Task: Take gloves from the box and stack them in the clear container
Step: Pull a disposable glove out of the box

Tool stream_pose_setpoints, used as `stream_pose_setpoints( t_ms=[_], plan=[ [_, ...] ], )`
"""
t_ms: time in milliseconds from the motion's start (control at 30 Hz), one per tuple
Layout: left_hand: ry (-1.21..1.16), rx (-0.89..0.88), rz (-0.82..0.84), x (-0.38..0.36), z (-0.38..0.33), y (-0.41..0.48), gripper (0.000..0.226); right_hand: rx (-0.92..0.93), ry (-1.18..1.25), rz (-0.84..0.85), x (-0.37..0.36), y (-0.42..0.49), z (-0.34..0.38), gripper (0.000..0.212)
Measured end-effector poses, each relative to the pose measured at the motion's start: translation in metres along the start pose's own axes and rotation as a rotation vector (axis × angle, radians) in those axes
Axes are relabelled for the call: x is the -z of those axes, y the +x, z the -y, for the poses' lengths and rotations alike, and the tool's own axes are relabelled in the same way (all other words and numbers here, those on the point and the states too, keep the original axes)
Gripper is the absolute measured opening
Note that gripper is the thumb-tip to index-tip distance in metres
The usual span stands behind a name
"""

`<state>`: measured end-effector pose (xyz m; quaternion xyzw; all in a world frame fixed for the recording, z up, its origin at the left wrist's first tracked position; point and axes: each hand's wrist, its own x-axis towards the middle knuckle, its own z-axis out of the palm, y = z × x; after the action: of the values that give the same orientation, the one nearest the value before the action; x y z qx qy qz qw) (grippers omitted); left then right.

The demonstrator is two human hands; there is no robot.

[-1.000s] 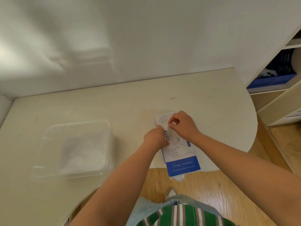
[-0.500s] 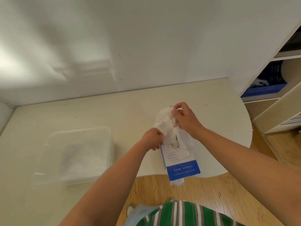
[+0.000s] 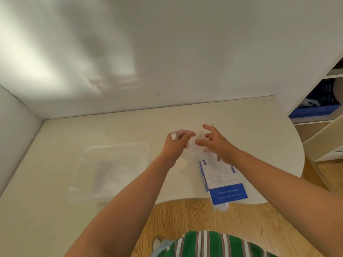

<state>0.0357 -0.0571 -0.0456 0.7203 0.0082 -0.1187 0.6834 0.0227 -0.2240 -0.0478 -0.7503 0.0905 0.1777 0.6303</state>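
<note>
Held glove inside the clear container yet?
No: left hand and right hand hold the thin translucent glove well right of the clear plastic container.

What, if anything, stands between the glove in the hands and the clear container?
Nothing visible. The left hand and right hand hold the glove above the table; only bare tabletop separates it from the clear container to the left. The box lies on the right.

Head-worn camera looks steeply down, close over the table (image 3: 241, 123).

Open tabletop (image 3: 181, 184) separates the clear container (image 3: 115, 146) from the box (image 3: 224, 180); a wall (image 3: 167, 71) stands behind both.
</note>
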Motion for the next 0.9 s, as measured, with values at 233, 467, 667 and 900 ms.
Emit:
stream_pose_setpoints(
  t_ms=[233,467,667,900],
  plan=[
    [-0.146,-0.015,0.213,0.053,-0.004,-0.02,0.028,-0.182,0.193,0.35,-0.03,0.005,0.01,0.085],
    [-0.093,0.091,0.231,0.133,0.005,-0.044,0.03,0.042,0.264,-0.005,-0.084,0.013,0.038,0.006],
    [-0.365,0.298,0.04,0.206,0.004,-0.055,0.078,0.114,-0.008,0.154,-0.128,0.023,0.06,0.015],
    [0.218,0.257,0.028,0.226,0.005,-0.062,0.02,0.173,-0.399,0.342,-0.193,0.035,0.081,0.024]
  ],
)
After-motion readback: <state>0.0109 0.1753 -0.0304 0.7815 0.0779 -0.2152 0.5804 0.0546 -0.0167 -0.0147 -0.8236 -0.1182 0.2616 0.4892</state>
